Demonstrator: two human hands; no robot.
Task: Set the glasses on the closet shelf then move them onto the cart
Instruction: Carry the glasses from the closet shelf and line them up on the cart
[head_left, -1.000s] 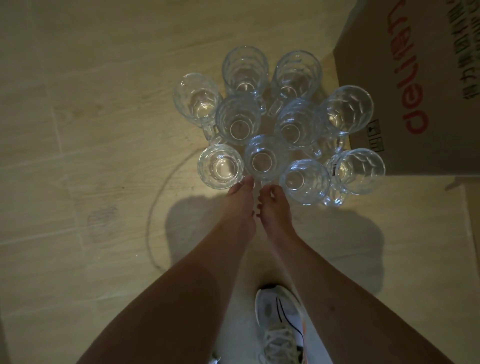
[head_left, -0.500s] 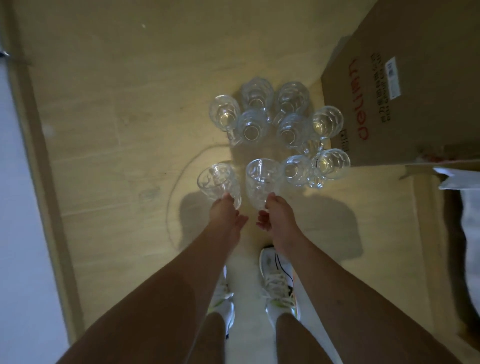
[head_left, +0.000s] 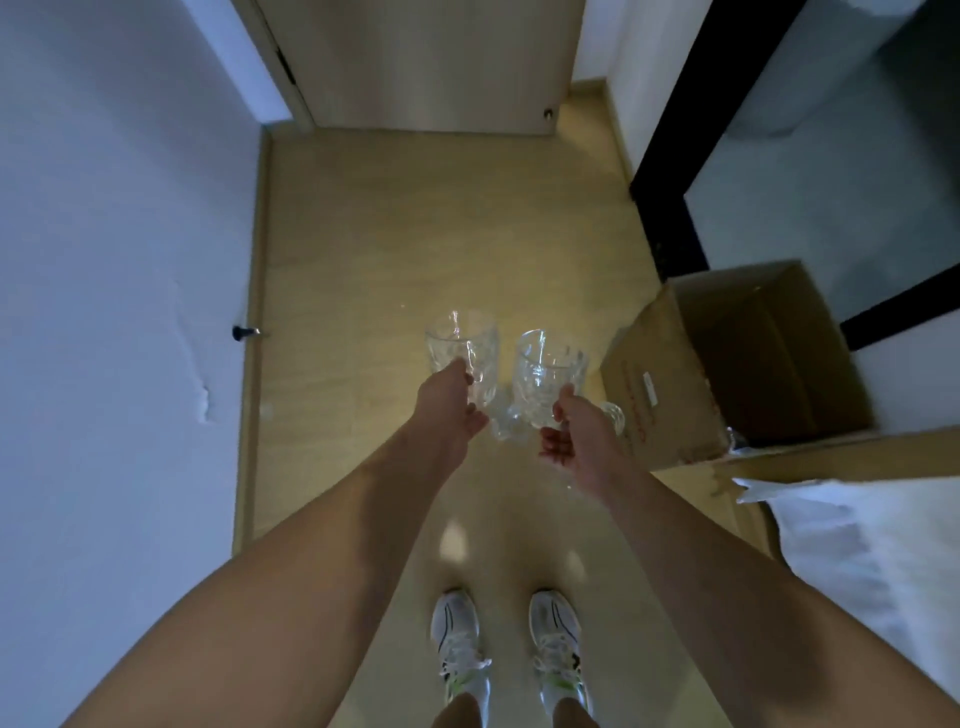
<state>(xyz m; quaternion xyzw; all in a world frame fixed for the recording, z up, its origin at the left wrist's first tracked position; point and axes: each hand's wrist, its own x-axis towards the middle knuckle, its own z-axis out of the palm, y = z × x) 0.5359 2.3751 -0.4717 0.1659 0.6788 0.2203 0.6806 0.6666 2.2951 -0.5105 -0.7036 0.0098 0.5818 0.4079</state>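
Note:
I hold two clear faceted glass mugs up in front of me, well above the wooden floor. My left hand (head_left: 451, 402) grips the left glass (head_left: 460, 351) at its side. My right hand (head_left: 574, 434) grips the right glass (head_left: 548, 379) by its handle. Both glasses are roughly upright and close together, a small gap between them. Parts of the other glasses on the floor (head_left: 613, 415) show behind and below my hands, mostly hidden. No closet shelf or cart is in view.
An open cardboard box (head_left: 727, 364) stands on the floor at my right. A pale wall (head_left: 119, 260) with a door stop runs along the left. A wooden door (head_left: 431, 62) is ahead. A black-framed panel (head_left: 670, 171) and white bedding (head_left: 857, 535) lie to the right.
I have stood up and lifted both glasses off the floor; the view swung up from the glass cluster to the hallway and door.

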